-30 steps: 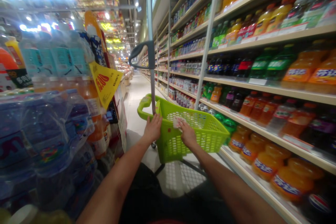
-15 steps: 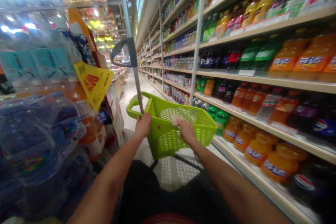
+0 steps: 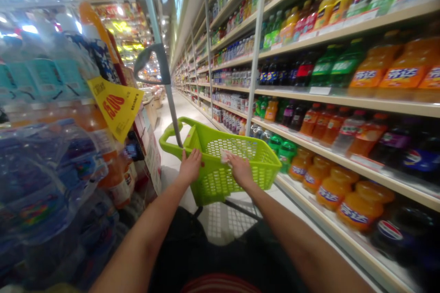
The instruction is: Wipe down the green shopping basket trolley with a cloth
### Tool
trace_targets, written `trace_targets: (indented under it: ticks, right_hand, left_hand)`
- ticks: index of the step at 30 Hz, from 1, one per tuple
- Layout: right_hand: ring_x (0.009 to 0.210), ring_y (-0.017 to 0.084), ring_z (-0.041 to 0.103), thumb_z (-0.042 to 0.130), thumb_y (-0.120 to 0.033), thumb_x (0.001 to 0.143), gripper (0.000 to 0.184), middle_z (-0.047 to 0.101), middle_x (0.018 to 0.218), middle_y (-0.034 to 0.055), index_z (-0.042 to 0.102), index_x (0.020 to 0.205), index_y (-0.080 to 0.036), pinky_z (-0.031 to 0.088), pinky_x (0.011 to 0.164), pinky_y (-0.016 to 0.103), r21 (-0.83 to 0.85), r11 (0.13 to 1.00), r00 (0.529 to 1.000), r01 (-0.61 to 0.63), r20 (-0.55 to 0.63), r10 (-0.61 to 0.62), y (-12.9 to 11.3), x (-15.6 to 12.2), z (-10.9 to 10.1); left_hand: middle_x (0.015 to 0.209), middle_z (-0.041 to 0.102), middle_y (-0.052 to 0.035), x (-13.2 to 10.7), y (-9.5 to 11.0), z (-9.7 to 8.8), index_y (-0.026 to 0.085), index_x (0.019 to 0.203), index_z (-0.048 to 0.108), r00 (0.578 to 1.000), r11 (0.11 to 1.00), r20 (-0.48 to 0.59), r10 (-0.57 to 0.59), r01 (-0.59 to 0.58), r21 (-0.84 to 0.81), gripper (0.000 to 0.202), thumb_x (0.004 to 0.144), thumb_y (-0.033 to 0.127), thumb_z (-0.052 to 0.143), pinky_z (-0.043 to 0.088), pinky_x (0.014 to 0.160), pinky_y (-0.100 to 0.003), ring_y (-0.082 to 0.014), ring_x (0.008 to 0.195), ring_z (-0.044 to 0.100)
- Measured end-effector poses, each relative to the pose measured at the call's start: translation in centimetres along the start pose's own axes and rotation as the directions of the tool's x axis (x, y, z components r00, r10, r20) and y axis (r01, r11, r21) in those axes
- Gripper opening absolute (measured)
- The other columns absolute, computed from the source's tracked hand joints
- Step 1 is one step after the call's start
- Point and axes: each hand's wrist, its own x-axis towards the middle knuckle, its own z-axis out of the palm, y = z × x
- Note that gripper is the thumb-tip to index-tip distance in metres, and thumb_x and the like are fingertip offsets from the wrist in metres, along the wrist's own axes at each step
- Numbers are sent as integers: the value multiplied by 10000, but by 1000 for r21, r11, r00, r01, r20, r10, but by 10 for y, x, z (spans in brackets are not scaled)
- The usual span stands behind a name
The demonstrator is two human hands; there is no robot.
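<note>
A bright green shopping basket (image 3: 220, 185) with perforated sides and a grey pole (image 3: 173, 114) stands tilted in front of me. My left hand (image 3: 191, 165) lies on its near rim by the handle end, fingers stretched out and holding nothing. My right hand (image 3: 241, 170) is closed on a small whitish tissue (image 3: 225, 155) at the middle of the same rim. Part of the tissue is hidden by the fingers. The visible inside of the basket shows only its perforated wall.
Shelves of drink bottles (image 3: 364, 210) line the right side. Packs of bottled water (image 3: 55, 165) are stacked close on the left, under a yellow price sign (image 3: 116, 109). A grey loop handle (image 3: 153, 65) sits on the pole. The aisle floor (image 3: 168, 149) runs ahead.
My left hand has shifted a little right along the basket rim. My right hand stays at the rim with the tissue. The view has turned slightly, so the scene sits further left.
</note>
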Motion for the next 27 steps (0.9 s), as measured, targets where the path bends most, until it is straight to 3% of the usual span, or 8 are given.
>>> trace_targets:
  ticks: [4,8,11,17,21,24,27]
  right_hand:
    - [1220,228,418,342,-2,768,569,485,1337,77,461,1286,-206,253,1012,467,-17,999,999,-37,-5,37,12,-4,-1]
    - [1259,238,366,344,-15,779,562,486,1337,76,450,1297,-204,273,997,441,-15,1000,999,15,-51,-16,-16,-2,3]
    - [1276,241,343,322,-34,806,547,466,1355,74,434,1311,-212,263,999,458,-29,998,997,47,-60,-49,-26,-2,6]
    - [1205,208,422,312,-45,825,518,488,1337,58,472,1274,-246,237,1016,473,-17,1000,999,6,-41,-6,12,-7,3]
    - [1141,194,476,323,-29,816,512,566,1245,65,495,1254,-231,229,1029,460,19,995,994,-97,-44,98,29,-10,-1]
    - [1169,202,457,325,-25,811,524,539,1280,70,481,1267,-229,228,1029,475,24,996,994,-89,-67,90,16,-11,0]
    - [1251,214,383,311,-29,816,538,457,1365,70,450,1295,-233,234,1024,483,-8,1000,998,16,-60,-17,-14,-11,5]
  left_hand:
    - [1451,319,-104,1,6,2,114,1352,355,1000,1000,-15,-25,25,16,550,802,136,341,39,1094,-568,-223,1360,211]
    - [1454,297,-145,6,25,11,56,1352,342,997,997,-26,-75,76,19,590,770,152,369,78,1088,-571,-252,1362,194]
    - [1469,263,-134,7,31,16,61,1367,314,999,999,-12,-35,35,17,625,750,144,379,91,1083,-578,-242,1367,179]
    - [1471,276,-92,-3,17,12,107,1376,311,1000,1000,4,19,-19,18,601,775,106,327,76,1090,-568,-217,1362,199]
    - [1466,291,-91,-7,12,10,110,1373,314,1000,1000,6,9,-9,14,609,765,101,342,68,1092,-565,-216,1358,209]
    - [1443,331,-123,-6,19,10,96,1368,320,999,999,-4,-51,51,18,598,771,119,351,56,1093,-559,-238,1353,219]
    - [1442,318,-161,-1,34,12,50,1373,294,995,995,0,-103,103,5,607,776,143,356,78,1091,-556,-261,1354,206]
